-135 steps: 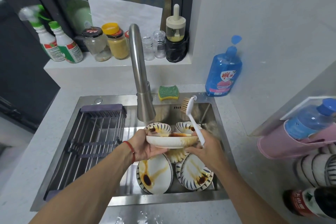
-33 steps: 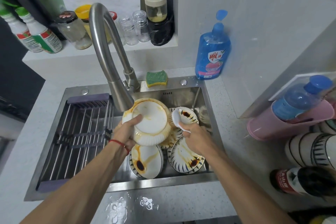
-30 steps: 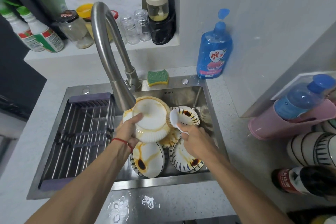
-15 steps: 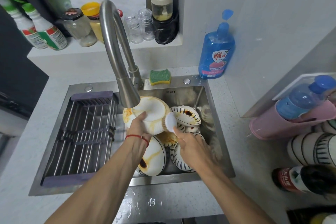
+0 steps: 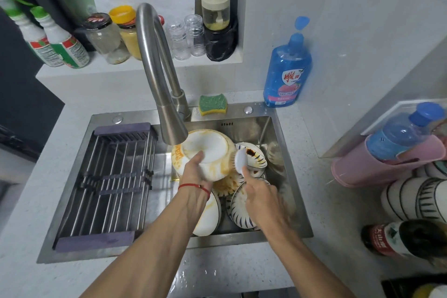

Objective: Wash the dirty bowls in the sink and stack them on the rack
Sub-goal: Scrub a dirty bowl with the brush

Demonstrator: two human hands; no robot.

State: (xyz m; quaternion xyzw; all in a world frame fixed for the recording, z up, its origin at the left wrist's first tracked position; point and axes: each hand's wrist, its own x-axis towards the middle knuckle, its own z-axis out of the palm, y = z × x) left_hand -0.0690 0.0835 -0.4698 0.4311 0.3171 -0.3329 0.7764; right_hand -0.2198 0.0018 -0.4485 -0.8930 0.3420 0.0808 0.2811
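A head-worn camera looks down on a stainless steel sink (image 5: pixel 285 152) set in a pale speckled counter (image 5: pixel 321 201). At the centre of the view, the left hand (image 5: pixel 193 167) grips a white bowl (image 5: pixel 205 150) turned bottom-up, its underside streaked with orange-brown sauce; the thumb lies across the base and the fingers curl under the rim. The bowl sits just below the spout of the curved steel faucet (image 5: pixel 154 60), which arches up toward 12 o'clock. At about 3 o'clock from the bowl, the right hand (image 5: pixel 261 201) is closed around the handle of a white dish brush (image 5: pixel 241 161), forefinger stretched along it, the brush head touching the bowl's side. The two hands are close together, the bowl between them.

Beneath them, in the right part of the sink, lie more dirty bowls (image 5: pixel 251 157) with dark striped rims and brown stains, heaped and overlapping. The left part of the sink, at 9 o'clock, is spanned by a metal drying rack (image 5: pixel 108 176) with purple end bars.

On the sink's back edge, at 12 o'clock, rests a green and yellow sponge (image 5: pixel 212 105). A blue dish soap bottle (image 5: pixel 286 68) stands at 1 o'clock by the wall. On the ledge behind are jars (image 5: pixel 106 36) and spray bottles (image 5: pixel 60 41). At 3 o'clock, a pink holder (image 5: pixel 377 167) carries a blue-capped water bottle (image 5: pixel 406 130).
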